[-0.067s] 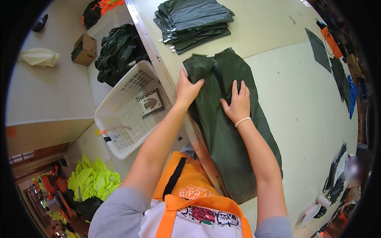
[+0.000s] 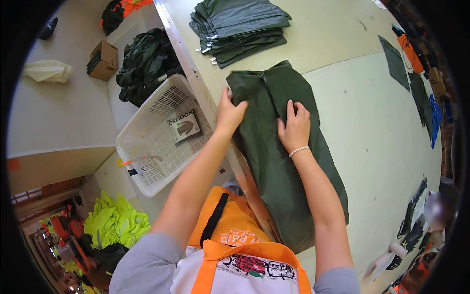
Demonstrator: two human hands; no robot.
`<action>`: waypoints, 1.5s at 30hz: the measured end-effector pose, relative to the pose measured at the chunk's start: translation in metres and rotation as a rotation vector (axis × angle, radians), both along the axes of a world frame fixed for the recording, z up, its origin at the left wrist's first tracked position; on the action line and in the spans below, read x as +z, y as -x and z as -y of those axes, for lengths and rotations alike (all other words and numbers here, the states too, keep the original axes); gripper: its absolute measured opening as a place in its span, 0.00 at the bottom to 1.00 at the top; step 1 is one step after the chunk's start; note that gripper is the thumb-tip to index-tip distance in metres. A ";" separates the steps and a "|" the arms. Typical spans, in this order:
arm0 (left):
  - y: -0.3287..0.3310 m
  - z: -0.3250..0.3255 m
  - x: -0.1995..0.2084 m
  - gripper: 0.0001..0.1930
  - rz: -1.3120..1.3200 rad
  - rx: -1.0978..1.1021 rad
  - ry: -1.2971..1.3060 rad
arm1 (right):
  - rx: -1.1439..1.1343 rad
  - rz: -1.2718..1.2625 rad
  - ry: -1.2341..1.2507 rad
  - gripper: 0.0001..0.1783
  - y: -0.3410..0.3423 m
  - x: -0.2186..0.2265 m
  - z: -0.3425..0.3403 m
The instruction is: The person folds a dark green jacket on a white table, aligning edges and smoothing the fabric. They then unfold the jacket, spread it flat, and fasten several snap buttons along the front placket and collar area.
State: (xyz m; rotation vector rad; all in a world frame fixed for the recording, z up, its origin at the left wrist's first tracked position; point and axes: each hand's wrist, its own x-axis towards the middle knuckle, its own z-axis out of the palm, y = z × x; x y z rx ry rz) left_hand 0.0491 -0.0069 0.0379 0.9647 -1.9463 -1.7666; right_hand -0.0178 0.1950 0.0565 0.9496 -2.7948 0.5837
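Note:
A dark green garment (image 2: 279, 181) of smooth, slightly shiny fabric lies folded lengthwise along the table's near left edge. A dark slit runs down from its top edge. My left hand (image 2: 231, 111) rests at the garment's upper left side, its thumb stretched apart from the fingers over the fabric; some fingers are partly hidden. My right hand (image 2: 295, 126) lies on the upper right part beside the slit, fingers extended, a beaded bracelet at the wrist. Beyond the garment sits a stack of folded dark green garments (image 2: 240, 22) with small white tags showing.
A white plastic basket (image 2: 128, 147) holding a flat printed packet (image 2: 184, 127) stands left of the table. Behind it are a dark green heap of garments (image 2: 147, 66) and a cardboard box (image 2: 104, 61). Bright yellow garments (image 2: 115, 220) lie at lower left. Dark items line the table's far right side.
The garment's top left corner, bunched a moment ago, now lies flatter and the top edge is straighter. My left hand has shifted slightly left, and my right fingers slightly right.

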 end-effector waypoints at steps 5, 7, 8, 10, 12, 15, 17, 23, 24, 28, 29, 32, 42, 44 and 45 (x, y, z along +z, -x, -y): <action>0.000 0.011 0.020 0.17 -0.117 0.101 -0.477 | 0.146 0.144 0.366 0.25 0.002 0.030 0.013; -0.001 0.019 0.010 0.15 -0.061 0.141 -0.569 | 0.316 0.122 0.297 0.24 -0.008 0.044 0.027; 0.000 0.020 0.006 0.15 -0.035 0.154 -0.615 | 0.330 0.153 0.225 0.24 -0.011 0.036 0.032; 0.005 0.019 0.014 0.14 -0.072 0.151 -0.641 | 0.251 0.249 0.110 0.19 -0.009 0.014 0.032; 0.001 0.020 0.017 0.18 -0.041 0.100 -0.591 | 0.218 0.369 0.161 0.14 -0.002 0.012 0.036; -0.009 0.014 0.011 0.26 0.107 -0.099 0.239 | 0.167 0.529 0.257 0.06 0.014 0.021 0.033; -0.023 0.017 0.009 0.31 0.123 -0.162 -0.053 | 0.176 0.430 0.411 0.06 0.038 0.038 0.033; -0.032 0.011 0.018 0.27 0.002 -0.140 -0.418 | -0.277 0.925 0.341 0.20 0.121 0.031 -0.031; -0.033 0.013 0.015 0.24 0.035 -0.145 -0.401 | -0.238 1.169 0.207 0.20 0.127 0.034 -0.031; -0.030 0.016 0.018 0.21 0.089 -0.161 -0.409 | -0.141 1.457 0.321 0.19 0.131 0.030 -0.024; -0.030 0.015 0.026 0.19 0.082 -0.157 -0.394 | -0.143 1.468 0.381 0.18 0.131 0.040 -0.021; -0.031 0.007 0.071 0.17 -0.012 -0.131 -0.492 | -0.077 1.254 0.373 0.17 0.125 0.074 -0.018; -0.062 -0.023 0.040 0.33 -0.082 0.043 -0.253 | 0.116 1.125 0.358 0.33 0.135 0.042 -0.010; -0.062 -0.020 0.035 0.33 -0.089 -0.073 -0.067 | 0.351 1.043 0.463 0.37 0.135 0.047 -0.005; -0.063 -0.018 0.033 0.31 -0.066 -0.147 0.036 | 0.340 1.092 0.330 0.37 0.134 0.056 0.001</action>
